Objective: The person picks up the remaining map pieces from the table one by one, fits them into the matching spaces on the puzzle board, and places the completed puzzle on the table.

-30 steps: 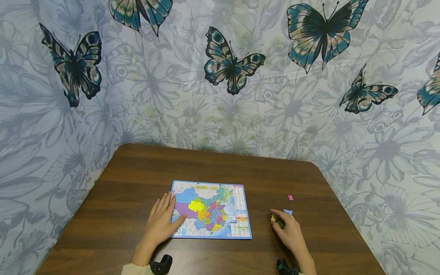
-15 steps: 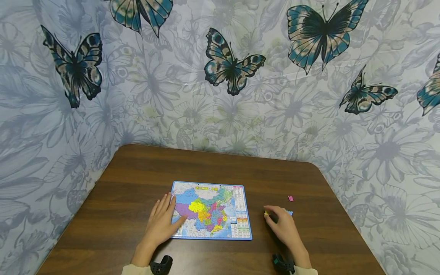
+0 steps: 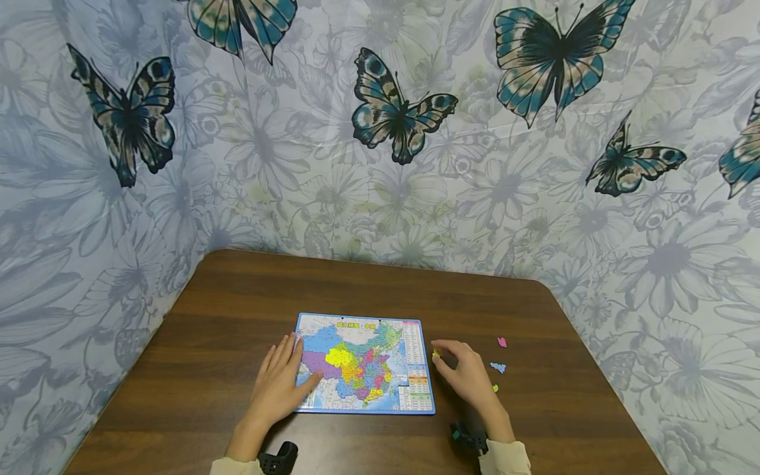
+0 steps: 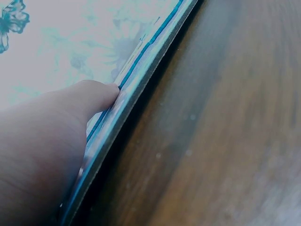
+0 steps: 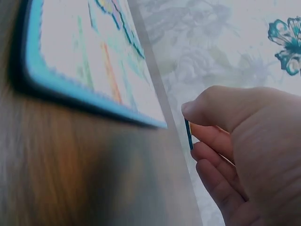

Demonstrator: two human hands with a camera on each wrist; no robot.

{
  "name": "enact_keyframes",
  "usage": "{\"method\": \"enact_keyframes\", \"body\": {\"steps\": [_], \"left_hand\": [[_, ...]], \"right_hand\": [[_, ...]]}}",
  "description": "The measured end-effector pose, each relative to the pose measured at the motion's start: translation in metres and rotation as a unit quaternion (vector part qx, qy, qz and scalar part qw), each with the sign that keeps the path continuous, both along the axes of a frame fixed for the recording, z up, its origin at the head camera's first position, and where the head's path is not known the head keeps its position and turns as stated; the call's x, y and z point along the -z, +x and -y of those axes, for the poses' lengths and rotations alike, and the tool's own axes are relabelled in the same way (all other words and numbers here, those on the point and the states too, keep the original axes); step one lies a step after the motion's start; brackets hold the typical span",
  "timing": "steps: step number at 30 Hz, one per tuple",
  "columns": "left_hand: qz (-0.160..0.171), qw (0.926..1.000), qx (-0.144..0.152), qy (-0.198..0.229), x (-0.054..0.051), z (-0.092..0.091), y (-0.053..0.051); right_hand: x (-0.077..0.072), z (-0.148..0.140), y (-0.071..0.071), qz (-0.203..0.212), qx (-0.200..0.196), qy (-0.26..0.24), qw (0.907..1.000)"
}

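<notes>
A map puzzle board (image 3: pixel 418 369) with a blue rim and coloured regions lies flat on the table. My left hand (image 3: pixel 279 379) rests over its left edge, fingers straight and thumb on the map. In the left wrist view, the thumb (image 4: pixel 96 96) touches the board's face near its edge. Just off the board's right edge, my right hand (image 3: pixel 472 379) pinches a small yellow puzzle piece (image 3: pixel 436 354) between thumb and fingers. The right wrist view shows that puzzle piece (image 5: pixel 189 134) edge-on as a thin dark strip; its face is mostly hidden.
To the right of the right hand lie a pink piece (image 3: pixel 502 342), a blue piece (image 3: pixel 498 368) and a small yellow-green piece (image 3: pixel 495 388). The wooden table (image 3: pixel 237 297) meets a butterfly-patterned backdrop (image 3: pixel 404 211) behind. Each wrist wears a black device (image 3: pixel 279 457).
My right hand has moved left with the yellow piece, from the loose pieces to beside the board. The blue and yellow-green pieces are now uncovered. My left hand stays in place.
</notes>
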State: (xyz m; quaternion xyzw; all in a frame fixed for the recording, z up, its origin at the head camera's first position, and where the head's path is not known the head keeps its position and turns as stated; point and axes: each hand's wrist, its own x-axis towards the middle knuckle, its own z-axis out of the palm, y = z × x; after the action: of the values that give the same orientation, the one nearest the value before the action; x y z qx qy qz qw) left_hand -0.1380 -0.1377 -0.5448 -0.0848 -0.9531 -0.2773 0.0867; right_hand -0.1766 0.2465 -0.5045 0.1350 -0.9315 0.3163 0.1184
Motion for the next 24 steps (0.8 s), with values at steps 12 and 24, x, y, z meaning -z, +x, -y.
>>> {"method": "enact_keyframes", "body": {"steps": [12, 24], "left_hand": [[-0.01, 1.0, 0.0, -0.002, 0.003, 0.0, -0.001], [-0.003, 1.0, 0.001, 0.001, 0.002, 0.0, 0.0]], "right_hand": [[-0.002, 0.031, -0.01, 0.023, -0.052, -0.005, 0.9984], [0.002, 0.056, -0.017, 0.005, -0.097, -0.012, 0.9952]]}}
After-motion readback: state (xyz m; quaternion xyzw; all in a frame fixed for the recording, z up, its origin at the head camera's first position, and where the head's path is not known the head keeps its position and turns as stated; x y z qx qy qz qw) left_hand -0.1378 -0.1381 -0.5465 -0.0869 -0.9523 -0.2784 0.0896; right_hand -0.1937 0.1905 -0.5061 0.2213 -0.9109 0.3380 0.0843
